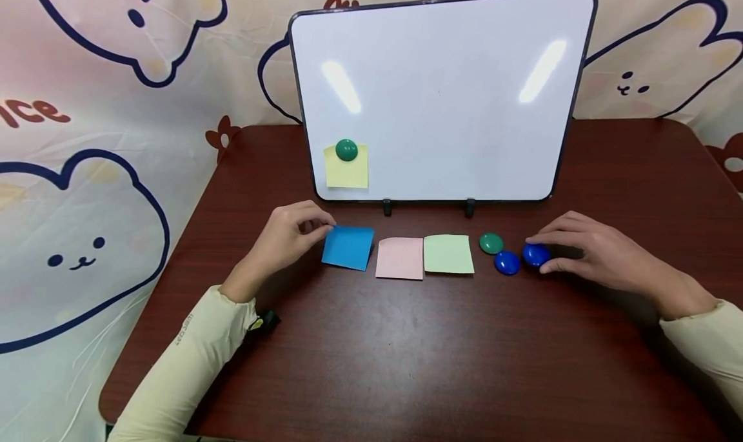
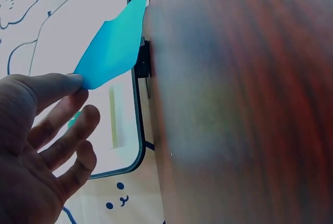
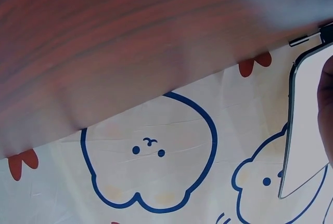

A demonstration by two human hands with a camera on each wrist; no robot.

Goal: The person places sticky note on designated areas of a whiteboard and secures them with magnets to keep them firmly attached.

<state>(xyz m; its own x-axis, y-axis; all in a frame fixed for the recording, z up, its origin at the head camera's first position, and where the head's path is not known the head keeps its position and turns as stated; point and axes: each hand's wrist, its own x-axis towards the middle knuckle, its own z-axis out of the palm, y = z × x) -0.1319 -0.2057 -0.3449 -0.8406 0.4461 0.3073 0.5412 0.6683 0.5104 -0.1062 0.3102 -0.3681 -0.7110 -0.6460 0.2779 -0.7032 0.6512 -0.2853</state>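
My left hand (image 1: pixel 295 234) pinches a corner of the blue sticky note (image 1: pixel 349 248) between thumb and index finger. In the left wrist view the blue sticky note (image 2: pixel 117 47) tilts up from that pinch, and the other fingers curl loosely. On the right, my right hand (image 1: pixel 592 251) holds a blue round magnet (image 1: pixel 535 255) between thumb and fingers. Beside it lie a second blue magnet (image 1: pixel 507 262) and a green magnet (image 1: pixel 491 243). Only an edge of the right hand (image 3: pixel 326 112) shows in the right wrist view; its magnet is hidden there.
A whiteboard (image 1: pixel 447 100) stands on black feet at the back. At its lower left, another green magnet (image 1: pixel 346 150) holds a yellow sticky note (image 1: pixel 347 176). Pink (image 1: pixel 400 259) and light green (image 1: pixel 449 255) sticky notes lie on the brown table (image 1: pixel 406 364).
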